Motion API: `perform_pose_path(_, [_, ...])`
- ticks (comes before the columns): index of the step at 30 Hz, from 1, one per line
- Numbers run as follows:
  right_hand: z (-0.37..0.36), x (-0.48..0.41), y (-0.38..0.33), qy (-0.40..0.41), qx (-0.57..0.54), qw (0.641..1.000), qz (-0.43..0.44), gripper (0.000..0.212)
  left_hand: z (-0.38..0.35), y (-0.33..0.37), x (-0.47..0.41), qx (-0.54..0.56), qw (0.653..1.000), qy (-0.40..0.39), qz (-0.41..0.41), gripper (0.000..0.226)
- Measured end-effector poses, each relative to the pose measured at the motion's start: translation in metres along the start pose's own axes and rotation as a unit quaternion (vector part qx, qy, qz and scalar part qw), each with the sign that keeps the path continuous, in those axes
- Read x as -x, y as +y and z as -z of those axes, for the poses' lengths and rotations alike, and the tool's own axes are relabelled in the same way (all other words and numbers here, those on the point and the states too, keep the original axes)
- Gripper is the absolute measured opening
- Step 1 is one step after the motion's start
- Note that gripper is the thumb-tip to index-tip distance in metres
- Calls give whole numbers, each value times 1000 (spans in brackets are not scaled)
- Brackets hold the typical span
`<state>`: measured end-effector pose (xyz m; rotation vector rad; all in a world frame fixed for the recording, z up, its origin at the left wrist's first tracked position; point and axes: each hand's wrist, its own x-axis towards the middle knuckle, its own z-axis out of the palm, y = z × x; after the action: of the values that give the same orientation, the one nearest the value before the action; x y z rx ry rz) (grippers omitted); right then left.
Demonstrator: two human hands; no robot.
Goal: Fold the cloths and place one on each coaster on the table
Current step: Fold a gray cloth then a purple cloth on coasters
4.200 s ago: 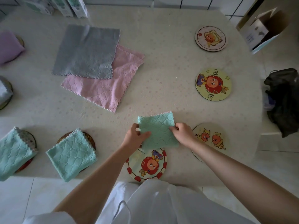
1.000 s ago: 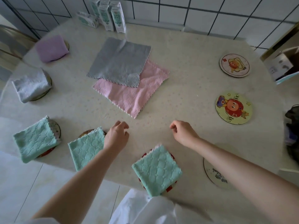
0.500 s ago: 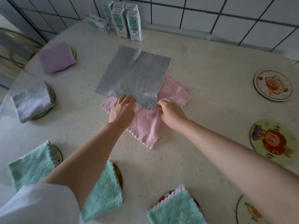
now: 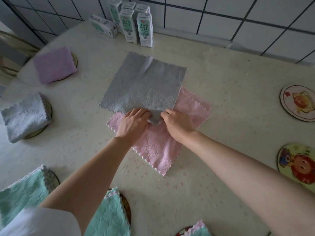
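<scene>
— Where is the grey cloth (image 4: 144, 86)?
— Spread flat at the table (image 4: 230, 79) middle, partly over the pink cloth (image 4: 158, 150). The left hand (image 4: 134, 122) and right hand (image 4: 178, 124) both pinch its near corner, fingers curled on it.

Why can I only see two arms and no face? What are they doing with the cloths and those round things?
The picture comes from a camera on the person's head, looking down, so you see only arms, like when you look at your own hands. The left hand and right hand both pinch the near edge of a flat grey cloth. It lies partly over a pink cloth on the table. The round things are coasters; two at the right are bare. Others carry a folded lilac cloth, a folded grey cloth and folded teal cloths. Milk cartons stand at the back.
</scene>
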<state>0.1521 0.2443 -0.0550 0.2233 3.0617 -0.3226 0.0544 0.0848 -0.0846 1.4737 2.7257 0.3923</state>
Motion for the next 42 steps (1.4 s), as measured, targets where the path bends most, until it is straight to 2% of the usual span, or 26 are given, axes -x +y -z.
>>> perform_pose_path(2, [9,-4,-3,45,-75,996,-13,14,4,-4,-4,2,1000,0,15,26])
perform_pose_path(5, [28,-5,-7,70,-246,966,-19,17,15,-23,-13,31,995,17,96,28])
perform_pose_path(6, [34,-5,-7,83,-273,958,-14,15,20,-32,-17,33,991,19,125,29])
perform_pose_path(10, [56,-8,0,148,-294,944,-2,14,42,-65,-26,53,970,47,231,34])
perform_pose_path(14, [78,-10,10,184,-306,934,12,10,68,-79,-34,65,958,62,271,38])
perform_pose_path(16, [87,-8,14,163,-297,941,15,24,81,-76,-39,64,957,68,276,39])
perform_pose_path(19, [92,-5,25,128,-240,962,10,39,95,-69,-45,85,960,98,248,41])
perform_pose_path(23, [101,-6,46,178,-192,965,-6,36,113,-51,-57,174,952,134,211,40])
perform_pose_path(28, [131,12,72,236,-184,953,-37,30,133,-4,-61,137,969,148,142,44])
perform_pose_path(34, [161,62,115,291,-156,944,-18,26,146,69,-57,122,972,183,83,42])
perform_pose_path(37, [178,106,141,303,-147,942,-17,26,148,114,-53,112,975,188,45,37])
perform_pose_path(42, [193,203,178,306,-133,943,-14,25,138,205,-29,103,973,204,27,36])
